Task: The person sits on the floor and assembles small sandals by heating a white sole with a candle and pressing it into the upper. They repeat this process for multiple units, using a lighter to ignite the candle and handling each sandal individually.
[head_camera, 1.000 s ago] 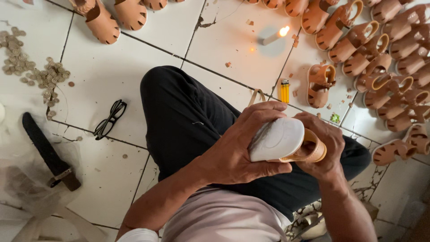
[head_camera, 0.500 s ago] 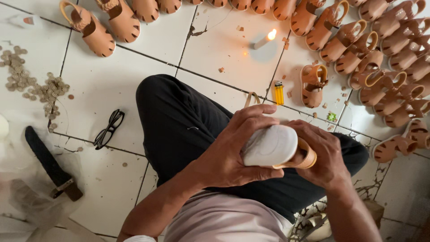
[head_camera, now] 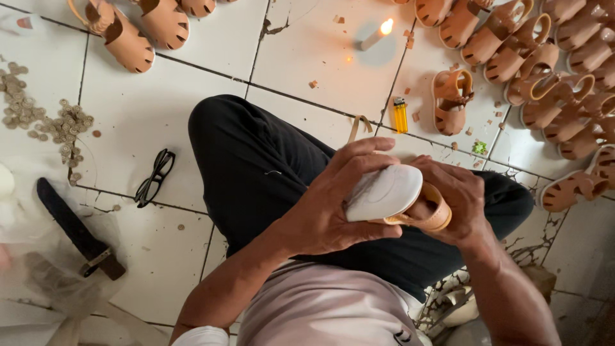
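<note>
Over lap: sandal (head_camera: 392, 195) (sole up) btwn both hands' grip.

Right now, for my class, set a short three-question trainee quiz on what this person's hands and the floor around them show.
1. True or false: both hands hold the sandal, its white sole up.
2. Which lies beside the yellow lighter? A) black eyeglasses B) a lone tan sandal C) the dark belt
3. Fill in: the candle on the tile is ____.

Key:
1. True: left hand and right hand both grip it.
2. B: the lone tan sandal; eyeglasses and belt lie far left.
3. Lit.
</note>
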A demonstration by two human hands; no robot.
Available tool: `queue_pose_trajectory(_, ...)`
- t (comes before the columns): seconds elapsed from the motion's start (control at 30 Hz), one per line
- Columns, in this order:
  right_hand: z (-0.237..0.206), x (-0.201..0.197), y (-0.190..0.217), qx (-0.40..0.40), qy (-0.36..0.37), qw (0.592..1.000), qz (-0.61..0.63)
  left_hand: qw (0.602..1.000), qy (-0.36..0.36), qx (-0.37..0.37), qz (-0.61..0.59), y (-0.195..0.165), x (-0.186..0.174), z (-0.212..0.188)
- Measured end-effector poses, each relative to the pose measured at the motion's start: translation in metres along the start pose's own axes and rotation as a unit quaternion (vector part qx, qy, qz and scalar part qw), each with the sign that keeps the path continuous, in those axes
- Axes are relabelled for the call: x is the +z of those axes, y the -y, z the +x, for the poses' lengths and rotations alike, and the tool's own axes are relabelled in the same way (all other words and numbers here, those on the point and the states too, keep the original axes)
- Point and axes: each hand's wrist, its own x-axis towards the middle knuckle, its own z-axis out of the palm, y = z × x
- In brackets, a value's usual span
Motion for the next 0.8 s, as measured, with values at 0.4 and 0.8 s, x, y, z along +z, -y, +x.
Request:
queue_pose_trajectory(0.4, 0.001, 0.004, 0.006, 0.195, 0.013, 0.96, 0.202, 0.953, -0.044, -0.107, -0.282, 0.033, 0.002, 0.003)
queue_pose_trajectory(0.8, -0.006, 0.042, 0.046, 0.146, -0.064, 0.944, 0.29, 0.645, -0.021, -0.202, -0.737, 0.058, -0.004, -0.016)
